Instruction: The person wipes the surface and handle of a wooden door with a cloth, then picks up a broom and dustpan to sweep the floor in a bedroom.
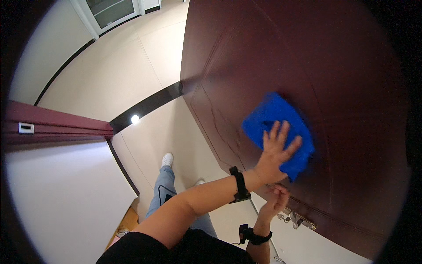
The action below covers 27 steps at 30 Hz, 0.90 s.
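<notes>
A blue cloth (280, 115) lies flat against a dark reddish-brown door (280, 59), its outline slightly blurred. My left hand (277, 151) presses on the cloth with the fingers spread. Below it, my right hand (277, 199) is at the door's edge, fingers bent; whether it grips the edge is not clear. Near my right hand a metal door handle (296, 220) sits on the door, with keys (283, 217) beside it. Each wrist wears a black strap with a small device.
Beige floor tiles (148, 148) with a dark threshold strip (148, 102) lie to the left. A dark red door frame (66, 123) and a white panel (59, 194) stand further left. A glazed white door (112, 13) is at the top. My legs and a white shoe (167, 159) show below.
</notes>
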Available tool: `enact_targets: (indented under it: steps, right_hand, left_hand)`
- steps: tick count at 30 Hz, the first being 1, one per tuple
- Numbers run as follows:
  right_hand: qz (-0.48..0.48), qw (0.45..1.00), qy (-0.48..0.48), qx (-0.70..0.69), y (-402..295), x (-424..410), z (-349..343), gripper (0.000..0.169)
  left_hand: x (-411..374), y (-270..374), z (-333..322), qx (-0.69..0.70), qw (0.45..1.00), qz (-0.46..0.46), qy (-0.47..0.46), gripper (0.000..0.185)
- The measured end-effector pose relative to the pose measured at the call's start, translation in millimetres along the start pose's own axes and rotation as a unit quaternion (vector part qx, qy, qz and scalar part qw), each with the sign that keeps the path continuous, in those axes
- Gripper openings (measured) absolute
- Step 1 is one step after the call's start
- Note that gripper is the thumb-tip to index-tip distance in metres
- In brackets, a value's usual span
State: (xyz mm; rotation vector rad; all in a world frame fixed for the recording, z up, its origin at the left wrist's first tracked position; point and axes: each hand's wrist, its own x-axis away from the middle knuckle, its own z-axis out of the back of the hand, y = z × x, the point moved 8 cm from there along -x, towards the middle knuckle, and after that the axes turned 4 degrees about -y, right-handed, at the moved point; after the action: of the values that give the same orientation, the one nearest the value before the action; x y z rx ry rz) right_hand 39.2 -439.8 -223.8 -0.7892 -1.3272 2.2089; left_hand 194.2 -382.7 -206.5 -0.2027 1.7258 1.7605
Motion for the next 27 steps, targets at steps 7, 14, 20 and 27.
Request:
enact_targets:
  steps: [7, 14, 20, 27]
  right_hand:
    - [-0.143, 0.96, -0.22, 0.091, 99.6, 111.1, 68.6, 0.009]
    - [-0.15, 0.916, -0.329, 0.173, 147.6, 152.7, 134.5, 0.016]
    - [-0.12, 0.915, -0.337, 0.186, 152.2, 152.5, 150.6, 0.017]
    - [-0.135, 0.916, -0.345, 0.153, 168.7, 158.0, 168.3, 0.02]
  left_hand:
    - [228.8, -93.4, -178.9, -0.191, 0.928, 0.253, -0.194, 0.026]
    - [190.3, -83.4, -167.3, 0.021, 0.946, 0.321, 0.044, 0.039]
    - [89.1, 88.6, -72.3, -0.031, 0.982, 0.017, 0.186, 0.066]
    - [263.5, -59.3, -213.8, -0.036, 0.966, 0.254, -0.036, 0.042]
